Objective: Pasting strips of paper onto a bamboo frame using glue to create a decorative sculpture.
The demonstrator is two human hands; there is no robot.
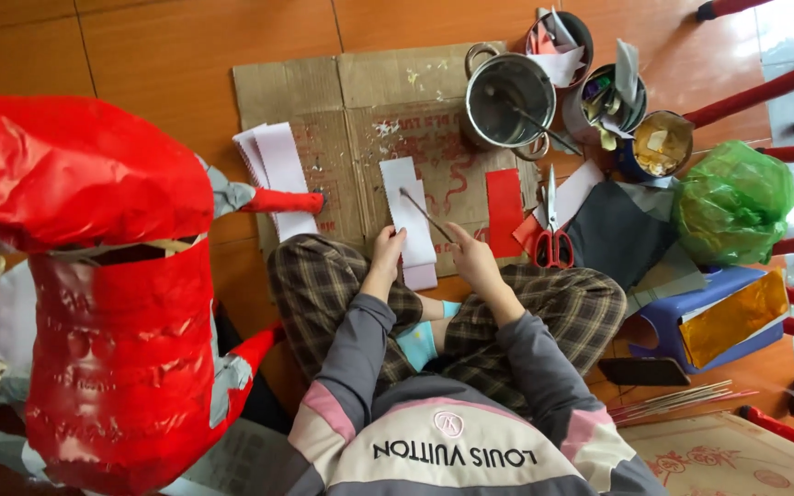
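I am watching the right hand [476, 260] pinching a thin brush stick [426, 214], its long axis running from the fingers toward about ten o'clock, the tip resting on a white paper strip [408, 209]. The left hand [387, 250] is pressing down on that strip's near edge, fingers curled onto it. The strip is lying lengthwise, twelve to six, on a flattened cardboard sheet [360, 101] with faded red print. At nine o'clock a stack of white paper strips [276, 165] is sitting beside a big red paper figure [112, 276]. At three o'clock a red paper piece [504, 209] and red-handled scissors [552, 239] are lying close by. A steel pot [507, 101] is standing at one o'clock, a green plastic bag [733, 204] farther right. Bare cardboard is showing between strip and stack
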